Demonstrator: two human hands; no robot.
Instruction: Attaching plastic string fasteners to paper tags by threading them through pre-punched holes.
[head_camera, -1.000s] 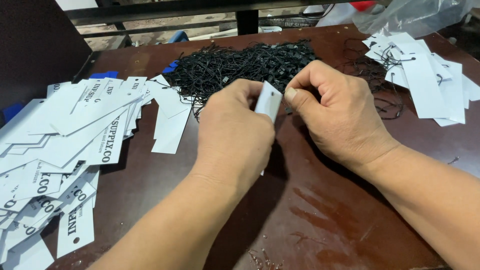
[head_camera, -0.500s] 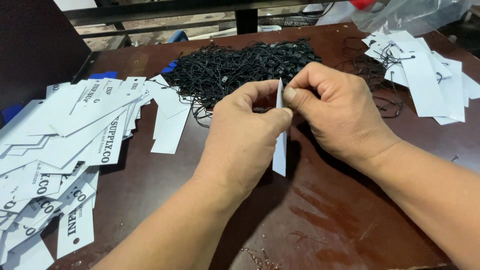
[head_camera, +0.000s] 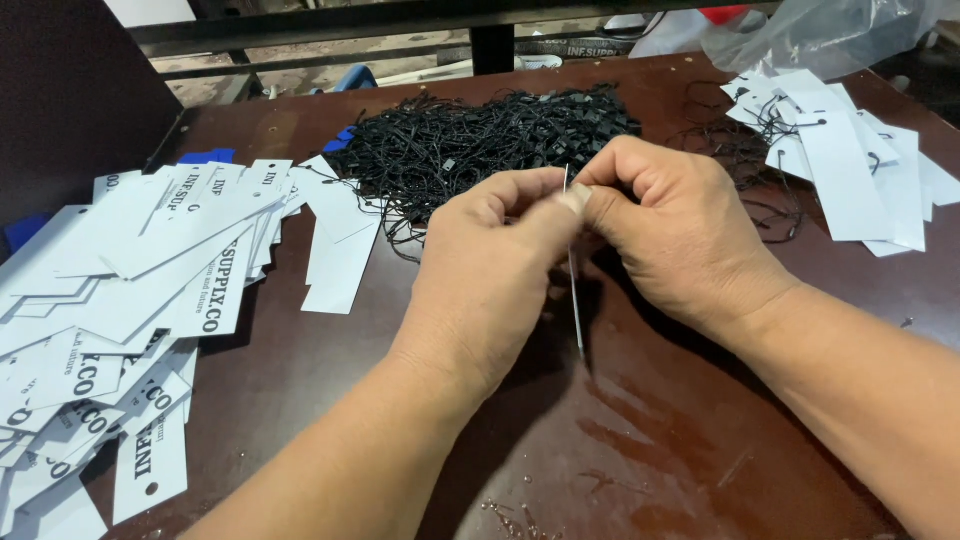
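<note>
The left hand (head_camera: 490, 270) and right hand (head_camera: 670, 235) pinched one thin white card tag (head_camera: 575, 290) between thumb and fingertips, held above the glossy dark-brown table (head_camera: 640, 440). The tag hung edge-on, appearing as a narrow sliver; a second earlier its flat face showed. A tangled pile of black strings (head_camera: 470, 140) lay far, unstrung rectangular tags (head_camera: 130, 290) left, strung tags (head_camera: 850, 160) right.

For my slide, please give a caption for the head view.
Both hands pinch one white paper tag edge-on before black strings.
</note>
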